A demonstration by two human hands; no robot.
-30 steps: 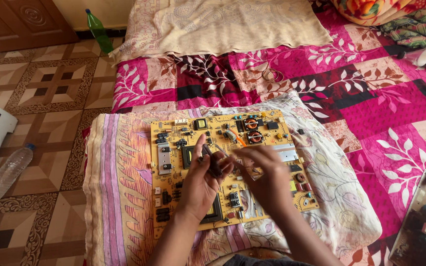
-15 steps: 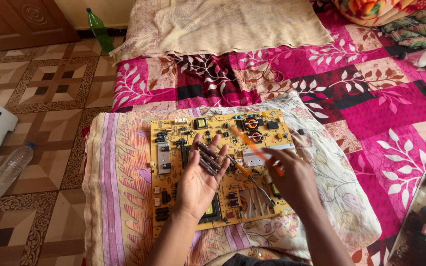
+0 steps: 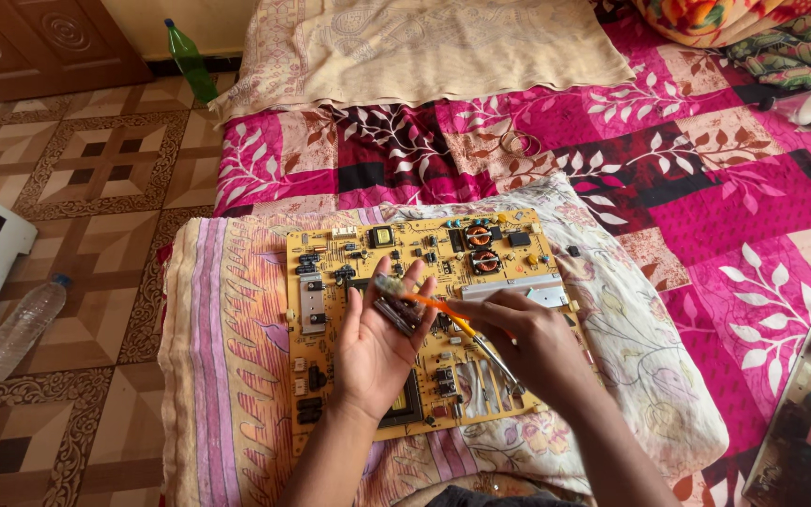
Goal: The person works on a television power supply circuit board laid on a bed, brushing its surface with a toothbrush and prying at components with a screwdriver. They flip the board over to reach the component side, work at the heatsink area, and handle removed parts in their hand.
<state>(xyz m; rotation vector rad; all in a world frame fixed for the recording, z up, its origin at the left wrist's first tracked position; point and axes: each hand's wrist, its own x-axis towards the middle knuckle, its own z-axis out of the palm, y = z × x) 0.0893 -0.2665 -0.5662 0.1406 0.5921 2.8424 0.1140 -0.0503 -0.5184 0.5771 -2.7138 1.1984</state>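
The left hand [image 3: 377, 347] lies palm up over the middle of the yellow circuit board [image 3: 415, 319], cradling a small part [image 3: 394, 305] so it stays put. The right hand [image 3: 527, 343] pinches an orange-handled tool [image 3: 443, 314], tip on the part. The board rests on a pillow [image 3: 227, 357] at the bed's [image 3: 734, 216] edge, beside a tiled floor [image 3: 96, 178] with bottles.

Bright, even daylight-like fill with no harsh glare, only soft short shadows under the left hand [image 3: 379, 343] and right hand [image 3: 529, 338] on the yellow circuit board [image 3: 330, 282], focus sharp centre-frame, mild wide-angle stretch toward the corners.
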